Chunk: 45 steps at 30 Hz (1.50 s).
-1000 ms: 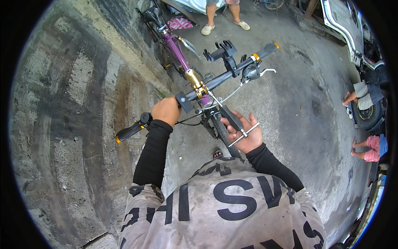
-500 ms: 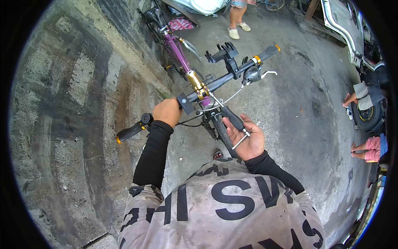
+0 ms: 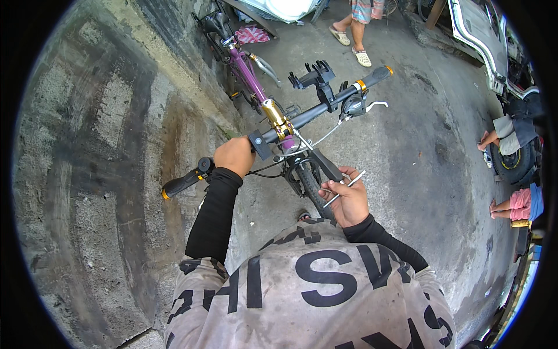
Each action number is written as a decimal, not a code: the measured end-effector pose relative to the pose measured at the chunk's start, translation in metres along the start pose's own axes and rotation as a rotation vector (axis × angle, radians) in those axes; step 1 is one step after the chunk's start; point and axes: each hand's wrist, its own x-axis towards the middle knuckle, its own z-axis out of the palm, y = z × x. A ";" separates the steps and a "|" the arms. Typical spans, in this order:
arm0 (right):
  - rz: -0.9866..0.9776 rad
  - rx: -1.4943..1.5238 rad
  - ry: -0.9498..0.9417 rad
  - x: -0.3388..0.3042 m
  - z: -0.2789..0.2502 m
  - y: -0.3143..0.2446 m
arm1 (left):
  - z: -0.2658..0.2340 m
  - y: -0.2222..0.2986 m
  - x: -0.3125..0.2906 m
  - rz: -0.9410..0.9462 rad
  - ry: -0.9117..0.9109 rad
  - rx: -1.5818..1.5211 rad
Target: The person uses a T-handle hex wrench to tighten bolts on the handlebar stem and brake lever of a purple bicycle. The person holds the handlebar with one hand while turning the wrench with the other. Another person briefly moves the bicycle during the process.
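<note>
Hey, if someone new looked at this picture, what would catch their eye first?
Probably the purple bicycle frame, left of the middle at the top, with its shiny gold fitting near the centre. Next come the person's hands below it: the left hand grips the dark handlebar, and the right hand holds a black-handled tool. A bystander's pale shoes also stand out near the top.

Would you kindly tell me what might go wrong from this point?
The tip of the black-handled tool might slip off the gold stem, as the right hand holds it only at its far end.
The handlebar could swing under turning force, since only the left hand grips it.
The pale cable runs close by the tool's shaft and might get snagged.
</note>
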 end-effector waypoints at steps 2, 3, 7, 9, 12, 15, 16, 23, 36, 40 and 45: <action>-0.018 -0.053 -0.012 -0.002 0.002 0.001 | 0.000 0.000 -0.001 0.000 0.001 -0.001; -0.027 -0.080 -0.017 -0.003 0.003 0.001 | -0.001 0.000 -0.001 -0.001 0.002 0.000; 0.112 0.074 -0.178 -0.010 0.008 -0.015 | 0.004 -0.003 0.001 -0.001 0.002 -0.025; 0.196 0.178 -0.281 -0.013 0.009 -0.023 | 0.004 -0.003 0.001 0.003 -0.001 -0.022; 0.183 0.127 -0.367 -0.006 -0.005 -0.020 | 0.003 -0.002 0.000 0.009 -0.010 -0.014; 0.173 0.116 -0.390 0.001 -0.026 -0.017 | 0.006 -0.003 0.002 0.003 -0.007 -0.026; 0.151 0.055 -0.401 -0.001 -0.031 -0.021 | 0.008 -0.004 0.003 -0.004 -0.005 -0.031; -0.023 -0.612 -0.298 -0.035 -0.086 -0.057 | 0.009 -0.004 0.002 -0.026 -0.023 -0.020; -0.046 -0.915 -0.073 -0.053 -0.130 -0.082 | 0.001 0.005 0.003 -0.031 -0.036 0.024; 0.019 -0.569 -0.140 -0.058 -0.144 -0.094 | 0.001 0.008 0.003 -0.038 -0.024 0.011; -0.128 -0.704 -0.113 -0.069 -0.137 -0.092 | 0.003 0.009 0.004 -0.038 -0.024 0.039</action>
